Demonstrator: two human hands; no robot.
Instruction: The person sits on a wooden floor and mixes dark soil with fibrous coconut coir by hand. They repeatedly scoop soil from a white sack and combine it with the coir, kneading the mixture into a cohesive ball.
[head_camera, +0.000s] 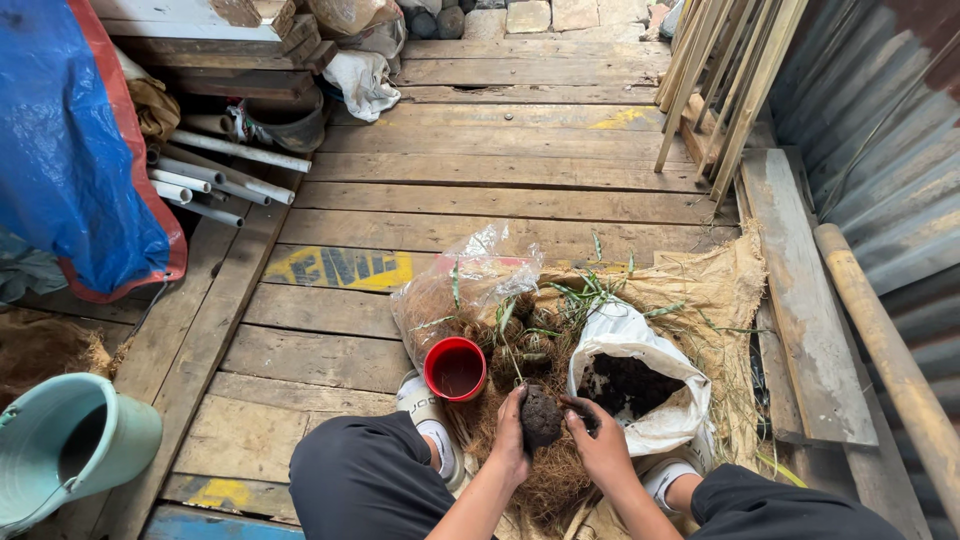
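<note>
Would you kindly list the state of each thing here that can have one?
Left hand: cupped around the soil ball.
Right hand: fingers touching the ball.
Soil ball: held over coconut fibre.
White sack: open, dark soil inside.
Red cup: upright, looks empty.
Clear plastic bag: open, holding fibre.
Green bucket: tipped sideways.

Rough fibrous ball (541, 417), glossy plastic cup (455, 369)

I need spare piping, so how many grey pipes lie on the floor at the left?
5 grey pipes show, stacked side by side beside the blue tarp, ends pointing right. More may be hidden under the tarp.
</note>
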